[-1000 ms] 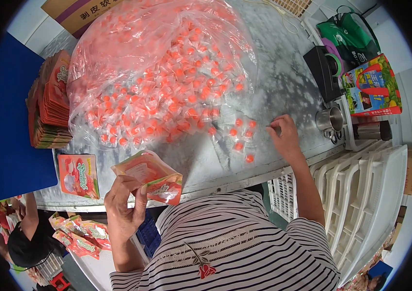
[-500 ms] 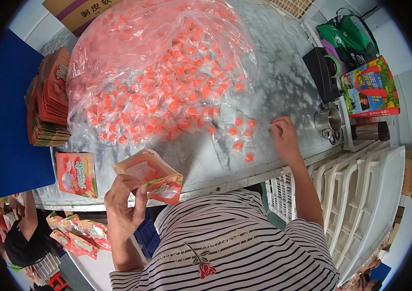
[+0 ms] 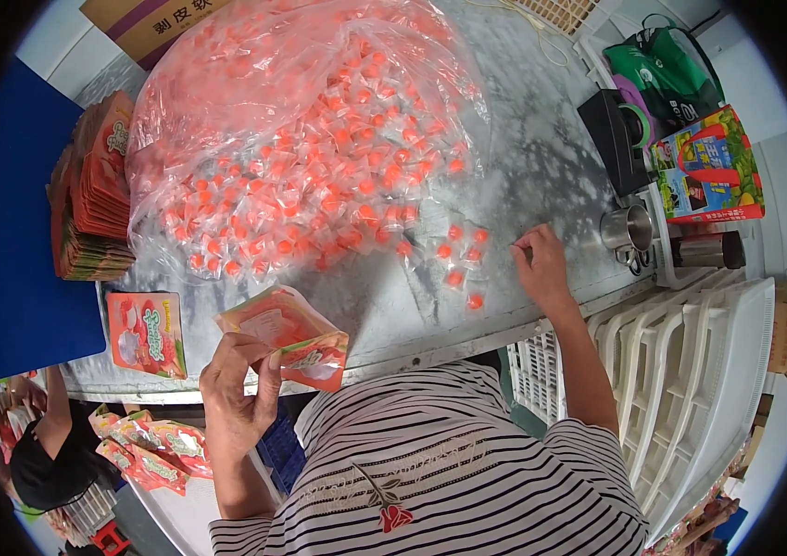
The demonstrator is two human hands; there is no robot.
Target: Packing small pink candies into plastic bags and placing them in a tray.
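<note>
My left hand pinches a red printed pouch by its edge near the table's front edge. The pouch's mouth gapes; its inside is only partly visible. My right hand rests low over the grey table with loosely curled fingers, and I see nothing in them. Just left of it lie several clear-wrapped orange-red candies, set apart from the heap. Beyond, a big clear plastic bag spills a wide heap of the same wrapped candies. Another red pouch lies flat left of my left hand.
Stacked flat pouches stand at the left beside a blue panel. A cardboard box is behind the bag. On the right are a metal cup, a black tape dispenser and white crates. Filled-looking pouches lie lower left, near another person.
My right hand has shifted very slightly, and a tiny greenish speck at its fingertips no longer shows. My left hand and its pouch stay practically still.
</note>
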